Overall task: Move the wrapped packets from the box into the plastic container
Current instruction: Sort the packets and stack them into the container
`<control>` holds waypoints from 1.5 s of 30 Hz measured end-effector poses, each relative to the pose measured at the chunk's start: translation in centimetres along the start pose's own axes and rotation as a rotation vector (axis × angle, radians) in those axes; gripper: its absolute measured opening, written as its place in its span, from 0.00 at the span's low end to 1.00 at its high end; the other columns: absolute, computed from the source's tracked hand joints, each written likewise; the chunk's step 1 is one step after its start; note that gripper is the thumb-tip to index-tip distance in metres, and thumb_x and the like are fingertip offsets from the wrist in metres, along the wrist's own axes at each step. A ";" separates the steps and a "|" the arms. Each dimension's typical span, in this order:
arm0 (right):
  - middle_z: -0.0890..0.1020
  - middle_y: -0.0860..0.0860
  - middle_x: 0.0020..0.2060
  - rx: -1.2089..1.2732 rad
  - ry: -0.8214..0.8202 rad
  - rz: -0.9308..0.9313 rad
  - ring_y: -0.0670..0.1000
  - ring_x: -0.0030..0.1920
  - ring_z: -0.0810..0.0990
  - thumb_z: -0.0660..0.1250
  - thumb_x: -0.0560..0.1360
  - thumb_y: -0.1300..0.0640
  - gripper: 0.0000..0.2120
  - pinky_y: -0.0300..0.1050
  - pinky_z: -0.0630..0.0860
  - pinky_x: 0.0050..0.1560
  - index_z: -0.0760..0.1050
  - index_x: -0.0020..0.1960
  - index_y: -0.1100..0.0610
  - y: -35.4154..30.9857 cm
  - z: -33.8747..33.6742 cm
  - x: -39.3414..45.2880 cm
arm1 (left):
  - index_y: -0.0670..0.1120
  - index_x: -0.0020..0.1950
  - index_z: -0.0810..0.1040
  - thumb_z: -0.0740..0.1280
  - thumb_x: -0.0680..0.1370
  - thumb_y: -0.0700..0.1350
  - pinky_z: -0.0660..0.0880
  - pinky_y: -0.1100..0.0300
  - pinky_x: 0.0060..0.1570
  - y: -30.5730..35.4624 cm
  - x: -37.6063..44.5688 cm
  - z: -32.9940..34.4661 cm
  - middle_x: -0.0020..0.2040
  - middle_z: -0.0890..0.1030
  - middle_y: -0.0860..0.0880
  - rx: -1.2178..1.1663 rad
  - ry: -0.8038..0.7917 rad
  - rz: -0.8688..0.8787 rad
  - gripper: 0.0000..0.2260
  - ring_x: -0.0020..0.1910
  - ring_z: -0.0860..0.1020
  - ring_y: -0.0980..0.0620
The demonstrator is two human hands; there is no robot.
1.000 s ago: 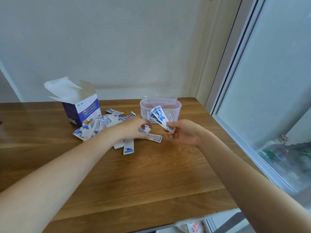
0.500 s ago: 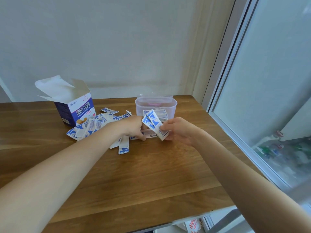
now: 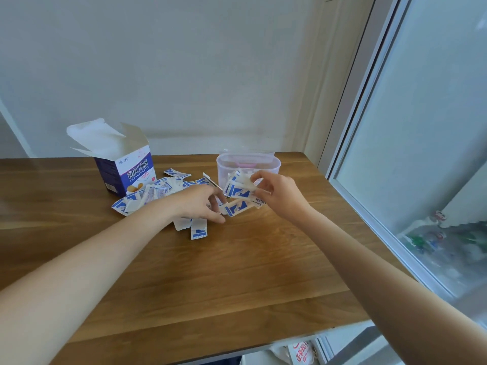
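A small bundle of white-and-blue wrapped packets (image 3: 238,189) is pinched in the right hand (image 3: 279,196) just before the clear plastic container (image 3: 249,167). More are being gathered under the curled left hand (image 3: 200,204). Most remain heaped on the wooden desk (image 3: 237,272) (beside the opened cardboard box (image 3: 123,164)); few seem transferred.

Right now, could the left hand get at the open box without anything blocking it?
Probably yes. The left hand rests on the loose packets, and the box stands upright just beyond that pile on the table. Only flat packets lie between, and the right hand is off by the container.
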State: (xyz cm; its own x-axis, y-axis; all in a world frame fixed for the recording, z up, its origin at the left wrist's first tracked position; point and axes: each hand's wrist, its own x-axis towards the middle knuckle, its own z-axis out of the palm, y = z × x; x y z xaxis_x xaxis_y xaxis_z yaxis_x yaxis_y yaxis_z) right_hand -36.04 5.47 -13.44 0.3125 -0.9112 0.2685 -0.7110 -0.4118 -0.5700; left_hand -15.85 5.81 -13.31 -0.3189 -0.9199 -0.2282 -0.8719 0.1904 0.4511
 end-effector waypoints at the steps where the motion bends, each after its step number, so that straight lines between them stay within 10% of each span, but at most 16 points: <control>1: 0.82 0.52 0.46 -0.016 -0.018 -0.014 0.46 0.44 0.77 0.65 0.76 0.61 0.12 0.35 0.72 0.46 0.75 0.58 0.55 0.1 0.2 -0.4 | 0.48 0.64 0.72 0.71 0.72 0.51 0.69 0.66 0.44 0.0 -0.1 0.4 0.52 0.78 0.53 0.007 0.011 0.000 0.22 0.47 0.74 0.58; 13: 0.78 0.50 0.55 -0.497 -0.237 -0.159 0.52 0.57 0.73 0.62 0.77 0.51 0.13 0.48 0.75 0.50 0.74 0.61 0.53 1.0 0.7 -2.3 | 0.47 0.55 0.78 0.70 0.73 0.47 0.69 0.69 0.33 1.6 -1.1 2.2 0.38 0.76 0.55 -0.007 0.100 0.052 0.12 0.33 0.72 0.60; 25: 0.79 0.54 0.55 -0.416 -0.307 -0.102 0.54 0.51 0.78 0.60 0.78 0.65 0.17 0.45 0.77 0.51 0.71 0.65 0.55 0.4 1.2 -1.8 | 0.47 0.61 0.77 0.64 0.77 0.40 0.75 0.56 0.52 2.0 -1.9 3.4 0.51 0.81 0.45 0.055 0.324 0.030 0.13 0.49 0.79 0.49; 34: 0.79 0.51 0.28 0.366 0.177 0.210 0.43 0.24 0.75 0.65 0.74 0.65 0.04 0.39 0.76 0.35 0.76 0.45 0.57 0.2 -3.1 4.1 | 0.44 0.52 0.71 0.66 0.76 0.38 0.75 0.60 0.40 3.6 1.9 -3.1 0.43 0.81 0.45 -0.361 0.683 -0.020 0.07 0.38 0.79 0.51; 40: 0.80 0.56 0.42 -0.087 -0.008 0.372 0.53 0.45 0.77 0.65 0.72 0.65 0.08 0.40 0.70 0.41 0.79 0.51 0.63 0.4 -3.6 10.0 | 0.41 0.56 0.71 0.62 0.77 0.40 0.68 0.55 0.43 4.4 6.7 -4.7 0.51 0.77 0.44 0.143 0.541 -0.182 0.09 0.50 0.76 0.43; 45: 0.79 0.55 0.45 -0.449 -0.285 0.377 0.55 0.45 0.77 0.67 0.70 0.64 0.10 0.42 0.71 0.40 0.75 0.52 0.63 0.6 -2.4 12.2 | 0.46 0.36 0.68 0.57 0.80 0.51 0.63 0.53 0.55 4.5 9.0 -4.7 0.42 0.75 0.48 0.497 0.284 -0.201 0.15 0.44 0.72 0.47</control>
State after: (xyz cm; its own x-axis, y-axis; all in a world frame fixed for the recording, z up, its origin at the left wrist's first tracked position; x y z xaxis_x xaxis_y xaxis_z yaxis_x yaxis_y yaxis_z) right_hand -34.17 -5.83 -8.70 0.1016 -0.9852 -0.1382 -0.9793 -0.0746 -0.1884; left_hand -20.91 -3.26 -9.27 -0.0779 -0.9970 0.0031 -0.9957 0.0777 -0.0498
